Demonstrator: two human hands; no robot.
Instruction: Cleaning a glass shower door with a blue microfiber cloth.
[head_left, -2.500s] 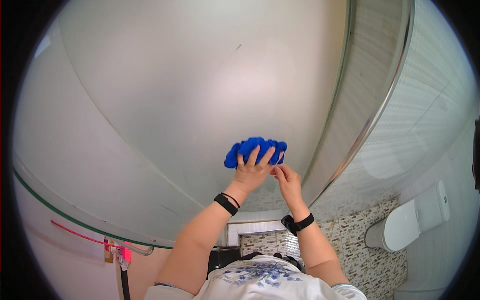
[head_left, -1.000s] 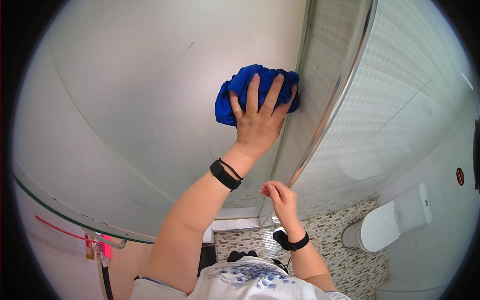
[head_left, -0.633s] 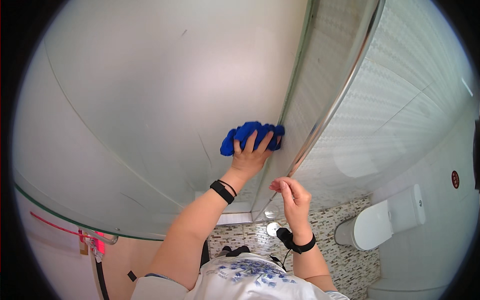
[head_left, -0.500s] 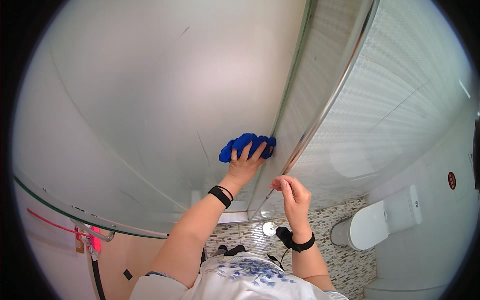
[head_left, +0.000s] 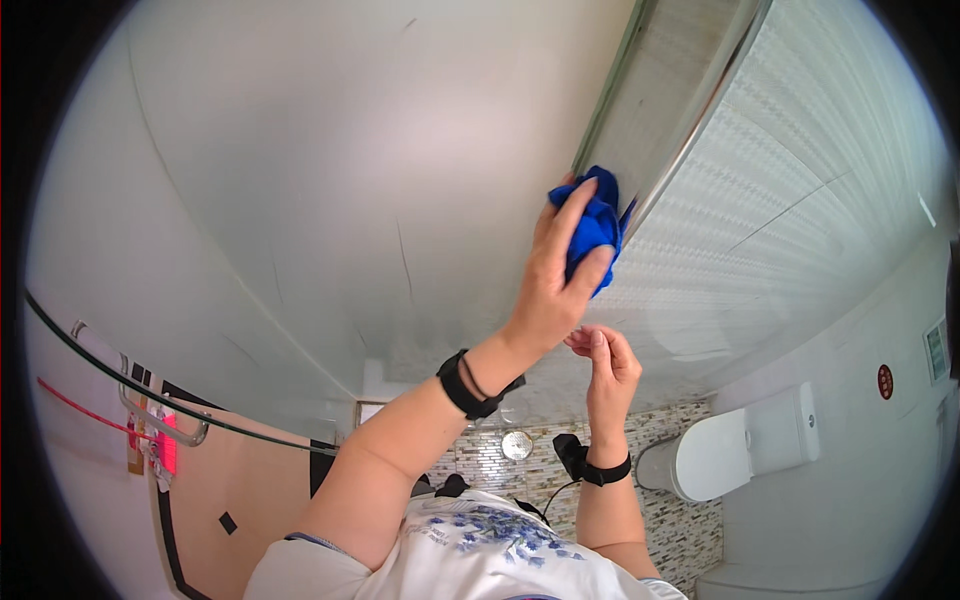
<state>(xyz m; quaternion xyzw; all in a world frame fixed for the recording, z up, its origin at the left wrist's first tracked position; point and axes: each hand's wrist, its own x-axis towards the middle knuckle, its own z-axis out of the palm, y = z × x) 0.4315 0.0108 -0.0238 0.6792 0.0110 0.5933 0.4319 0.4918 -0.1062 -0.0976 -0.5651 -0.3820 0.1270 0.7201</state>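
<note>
A crumpled blue cloth (head_left: 598,225) is gripped in my left hand (head_left: 548,290), fingers wrapped round it. The cloth presses against the edge strip of the frosted glass panel (head_left: 330,180), beside the metal frame (head_left: 690,145). Just below and to the right, my right hand (head_left: 612,370) is held up with its fingers curled and pressed together near the thumb. Nothing shows in it. Its fingertips come close to my left wrist.
A white toilet (head_left: 715,455) stands at the right on the mosaic-tiled floor (head_left: 685,535). A round floor drain (head_left: 516,446) lies between me and the glass. At the left, a curved glass edge (head_left: 250,432) carries a metal handle (head_left: 180,430); pink items hang beyond it.
My left hand has moved up and to the right with the blue cloth, from the glass onto the strip by the frame. My right hand has shifted slightly up and right. The view has turned a little.
</note>
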